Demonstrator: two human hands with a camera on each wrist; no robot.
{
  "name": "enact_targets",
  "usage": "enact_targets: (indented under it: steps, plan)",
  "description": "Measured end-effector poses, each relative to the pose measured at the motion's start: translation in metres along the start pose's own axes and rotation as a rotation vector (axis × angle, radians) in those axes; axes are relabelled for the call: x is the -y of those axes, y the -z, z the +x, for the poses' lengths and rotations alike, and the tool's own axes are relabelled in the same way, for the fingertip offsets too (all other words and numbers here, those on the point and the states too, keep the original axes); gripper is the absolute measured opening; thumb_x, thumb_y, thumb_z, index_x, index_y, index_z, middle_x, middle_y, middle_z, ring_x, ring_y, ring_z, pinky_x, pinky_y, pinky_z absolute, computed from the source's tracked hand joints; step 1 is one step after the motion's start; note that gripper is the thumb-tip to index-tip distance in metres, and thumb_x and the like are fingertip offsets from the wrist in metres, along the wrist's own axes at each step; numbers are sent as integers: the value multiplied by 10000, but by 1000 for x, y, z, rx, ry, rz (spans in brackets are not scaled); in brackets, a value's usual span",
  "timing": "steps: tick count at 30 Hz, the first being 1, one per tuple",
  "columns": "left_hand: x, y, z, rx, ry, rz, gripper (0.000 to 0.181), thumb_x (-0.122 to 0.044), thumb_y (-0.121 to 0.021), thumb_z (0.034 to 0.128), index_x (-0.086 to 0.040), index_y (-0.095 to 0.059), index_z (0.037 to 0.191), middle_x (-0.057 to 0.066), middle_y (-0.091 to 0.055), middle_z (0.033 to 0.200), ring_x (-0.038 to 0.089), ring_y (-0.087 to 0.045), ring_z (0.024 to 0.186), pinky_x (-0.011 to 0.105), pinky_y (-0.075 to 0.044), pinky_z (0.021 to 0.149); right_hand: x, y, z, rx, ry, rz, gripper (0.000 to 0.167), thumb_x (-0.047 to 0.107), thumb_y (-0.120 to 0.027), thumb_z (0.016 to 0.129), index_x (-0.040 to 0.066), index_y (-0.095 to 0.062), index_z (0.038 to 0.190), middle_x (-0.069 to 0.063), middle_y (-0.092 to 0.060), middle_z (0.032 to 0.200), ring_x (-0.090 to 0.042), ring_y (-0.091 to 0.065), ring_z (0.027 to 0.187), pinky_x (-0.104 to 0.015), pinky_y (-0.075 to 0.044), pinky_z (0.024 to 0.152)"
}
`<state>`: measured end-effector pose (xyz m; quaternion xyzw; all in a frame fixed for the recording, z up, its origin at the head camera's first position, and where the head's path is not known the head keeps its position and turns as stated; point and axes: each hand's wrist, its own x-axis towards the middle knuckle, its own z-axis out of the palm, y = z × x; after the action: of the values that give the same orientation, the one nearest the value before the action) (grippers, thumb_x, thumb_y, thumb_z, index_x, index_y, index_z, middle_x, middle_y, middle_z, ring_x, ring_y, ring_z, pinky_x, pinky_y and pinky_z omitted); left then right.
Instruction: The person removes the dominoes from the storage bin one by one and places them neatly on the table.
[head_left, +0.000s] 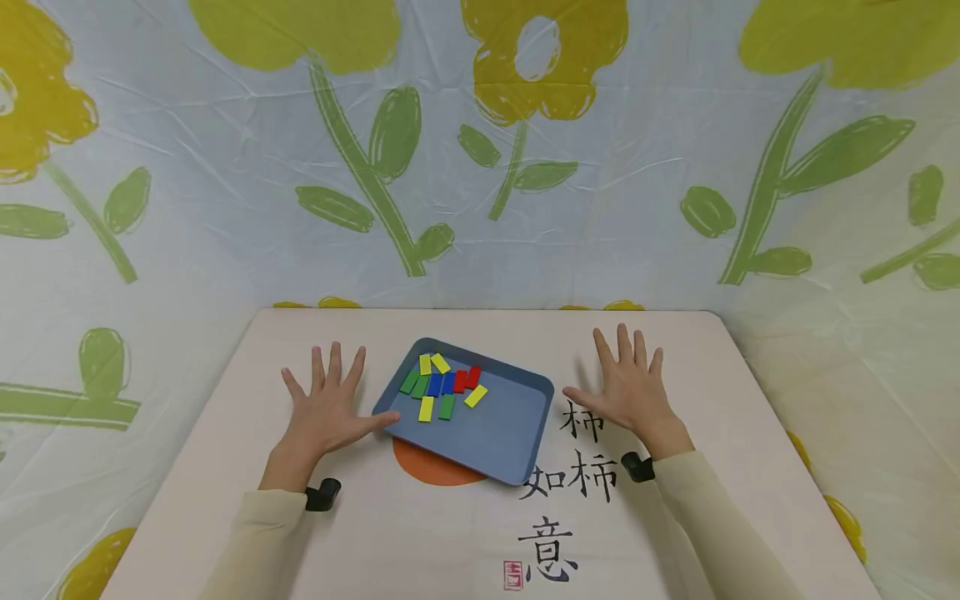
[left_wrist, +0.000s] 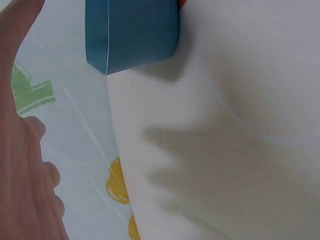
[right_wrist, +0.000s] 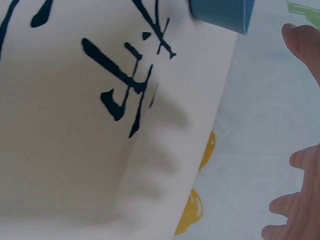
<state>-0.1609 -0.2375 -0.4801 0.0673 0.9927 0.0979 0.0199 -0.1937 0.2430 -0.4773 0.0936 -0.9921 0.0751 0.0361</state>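
A blue-grey tray lies at a slant on the table. Toward its left end are several small flat rectangular blocks: yellow, green, blue and red. My left hand is left of the tray with fingers spread straight, its thumb tip over the tray's left rim in the head view; whether it touches cannot be told. My right hand, also spread, hovers right of the tray and holds nothing. In the left wrist view a tray corner shows beyond the thumb.
The pale table carries black brush characters, a red seal mark and an orange printed shape partly under the tray. Behind it hangs a cloth printed with flowers. Each wrist wears a small black device.
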Motion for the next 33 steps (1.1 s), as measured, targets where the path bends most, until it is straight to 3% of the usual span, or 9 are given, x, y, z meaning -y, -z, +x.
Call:
enact_targets:
  steps: [6, 15, 20, 24, 29, 33]
  plan:
    - [-1, -7, 1, -14, -2, -58, 1258, -894, -568, 763, -187, -69, 1676, 284, 48, 1702, 541, 119, 1547, 848, 153, 1075, 4, 3, 7, -10, 10, 36, 1180, 860, -552, 815, 136, -168, 1664, -308, -76, 1690, -581, -73, 1534, -830, -68, 1137]
    - [-10, -28, -1, -53, -58, -225, 1266, -816, -683, 754, -228, -47, 1677, 220, 9, 1724, 528, 27, 1562, 816, -56, 1152, 23, 7, 15, 5, 34, 137, 1158, 819, -584, 833, 153, -141, 1670, -295, -70, 1695, -569, -47, 1542, -810, -73, 1156]
    - [-15, -40, -1, -42, -64, -348, 1251, -757, -745, 751, -258, -66, 1676, 150, -64, 1738, 470, -16, 1584, 759, -138, 1189, 39, 4, 18, 35, 46, 207, 1153, 804, -599, 836, 162, -131, 1671, -270, -58, 1705, -537, -26, 1558, -773, -85, 1188]
    - [-17, -47, -1, -21, -44, -420, 1251, -723, -781, 747, -323, -37, 1670, 82, -67, 1747, 421, -22, 1597, 769, -235, 1146, 53, -1, 21, 50, 59, 265, 1123, 773, -611, 852, 167, -137, 1671, -253, -69, 1710, -521, -37, 1564, -738, -102, 1213]
    - [-21, -52, -2, -15, -42, -505, 1241, -649, -829, 751, -371, -32, 1661, 43, -54, 1749, 387, -47, 1603, 751, -273, 1144, 70, -8, 28, 57, 83, 328, 1107, 756, -624, 853, 189, -140, 1671, -230, -102, 1712, -522, -98, 1557, -752, -226, 1173]
    - [-23, -56, -3, -15, -62, -545, 1234, -623, -842, 750, -326, -75, 1669, 77, -77, 1745, 401, -96, 1594, 728, -289, 1155, 87, -14, 32, 65, 105, 397, 1096, 743, -643, 844, 216, -151, 1670, -210, -138, 1708, -476, -158, 1558, -744, -319, 1131]
